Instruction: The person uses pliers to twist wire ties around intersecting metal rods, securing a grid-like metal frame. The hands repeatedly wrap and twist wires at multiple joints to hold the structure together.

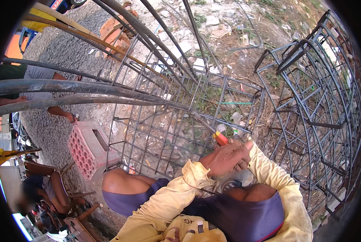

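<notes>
My left hand (pixel 225 158) crosses in front of my right wrist, its fingers curled and its thumb pointing out to the right. What those fingers hold, if anything, is hidden. Most of my right hand (pixel 233 142) lies behind the left one. From it juts a tool with a red and yellow handle (pixel 220 138), which it appears to grip; the working end cannot be made out. The tool points toward a cage of tied steel bars (pixel 164 135) in front of my knees. Long thick bars (pixel 88 87) run from the cage to the upper left.
More bent rebar frames (pixel 309 105) stack on the right. A pink perforated plastic crate (pixel 88 151) stands left, with another person's hand (pixel 70 117) beside it. Seated people (pixel 53 189) are lower left. Gravel (pixel 55 101), broken bricks (pixel 115 35) and rubble cover the ground.
</notes>
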The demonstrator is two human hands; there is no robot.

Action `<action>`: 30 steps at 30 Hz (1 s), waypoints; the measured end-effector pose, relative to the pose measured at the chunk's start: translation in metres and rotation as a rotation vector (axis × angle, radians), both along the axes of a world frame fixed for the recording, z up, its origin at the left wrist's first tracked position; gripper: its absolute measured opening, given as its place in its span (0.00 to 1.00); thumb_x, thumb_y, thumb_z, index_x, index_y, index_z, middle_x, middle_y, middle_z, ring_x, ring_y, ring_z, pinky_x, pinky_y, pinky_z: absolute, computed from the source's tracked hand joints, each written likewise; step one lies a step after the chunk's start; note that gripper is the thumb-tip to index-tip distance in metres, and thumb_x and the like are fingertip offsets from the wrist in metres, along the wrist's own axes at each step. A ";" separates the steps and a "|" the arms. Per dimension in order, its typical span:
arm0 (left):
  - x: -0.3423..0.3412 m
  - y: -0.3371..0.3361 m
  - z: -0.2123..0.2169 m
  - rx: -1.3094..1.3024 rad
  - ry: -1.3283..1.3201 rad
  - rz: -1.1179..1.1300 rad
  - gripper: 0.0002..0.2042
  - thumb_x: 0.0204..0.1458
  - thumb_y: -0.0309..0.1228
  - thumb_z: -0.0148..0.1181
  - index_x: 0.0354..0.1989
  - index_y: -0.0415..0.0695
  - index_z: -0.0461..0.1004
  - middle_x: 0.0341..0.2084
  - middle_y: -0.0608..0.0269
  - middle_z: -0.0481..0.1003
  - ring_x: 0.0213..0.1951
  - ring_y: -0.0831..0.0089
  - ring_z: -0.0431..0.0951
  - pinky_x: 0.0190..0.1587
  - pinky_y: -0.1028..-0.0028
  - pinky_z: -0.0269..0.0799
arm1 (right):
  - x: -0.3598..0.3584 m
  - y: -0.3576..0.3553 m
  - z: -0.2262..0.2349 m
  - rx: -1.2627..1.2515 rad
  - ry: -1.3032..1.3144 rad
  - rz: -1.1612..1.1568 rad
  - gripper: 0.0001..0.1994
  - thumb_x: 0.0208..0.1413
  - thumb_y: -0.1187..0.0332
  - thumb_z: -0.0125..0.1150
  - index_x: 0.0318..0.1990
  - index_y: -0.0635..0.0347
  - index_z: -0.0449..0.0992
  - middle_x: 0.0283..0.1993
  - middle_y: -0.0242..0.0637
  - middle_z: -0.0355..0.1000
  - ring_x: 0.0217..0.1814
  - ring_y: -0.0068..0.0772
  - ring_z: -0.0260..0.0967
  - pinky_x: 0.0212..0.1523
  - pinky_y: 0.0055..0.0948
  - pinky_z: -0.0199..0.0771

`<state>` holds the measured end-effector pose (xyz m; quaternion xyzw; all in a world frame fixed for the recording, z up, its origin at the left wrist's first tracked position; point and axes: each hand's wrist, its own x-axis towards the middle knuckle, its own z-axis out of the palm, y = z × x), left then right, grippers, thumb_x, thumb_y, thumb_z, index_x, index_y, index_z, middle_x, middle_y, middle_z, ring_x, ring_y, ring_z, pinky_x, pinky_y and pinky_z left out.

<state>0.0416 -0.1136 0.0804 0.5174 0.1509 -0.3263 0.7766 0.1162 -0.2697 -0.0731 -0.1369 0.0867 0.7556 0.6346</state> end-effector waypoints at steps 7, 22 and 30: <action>-0.032 0.061 -0.017 0.406 0.267 0.110 0.37 0.61 0.64 0.39 0.40 0.35 0.77 0.31 0.59 0.78 0.33 0.73 0.76 0.36 0.75 0.72 | -0.006 0.016 0.019 -0.298 -1.214 0.162 0.23 0.51 0.52 0.71 0.46 0.60 0.73 0.31 0.29 0.69 0.33 0.20 0.64 0.34 0.25 0.67; -0.012 0.016 -0.119 -0.177 0.051 0.832 0.16 0.64 0.42 0.53 0.50 0.43 0.63 0.44 0.60 0.73 0.48 0.67 0.77 0.52 0.62 0.77 | 0.013 -0.001 0.032 -0.490 -0.899 -0.099 0.19 0.68 0.53 0.46 0.46 0.57 0.76 0.29 0.35 0.73 0.30 0.29 0.72 0.30 0.29 0.72; -0.010 -0.002 -0.118 -0.232 0.048 0.931 0.12 0.64 0.42 0.54 0.48 0.49 0.66 0.43 0.62 0.75 0.44 0.70 0.77 0.48 0.64 0.77 | -0.039 -0.042 -0.012 -0.311 -0.034 -0.281 0.15 0.66 0.51 0.52 0.50 0.49 0.74 0.32 0.27 0.73 0.30 0.25 0.65 0.33 0.30 0.66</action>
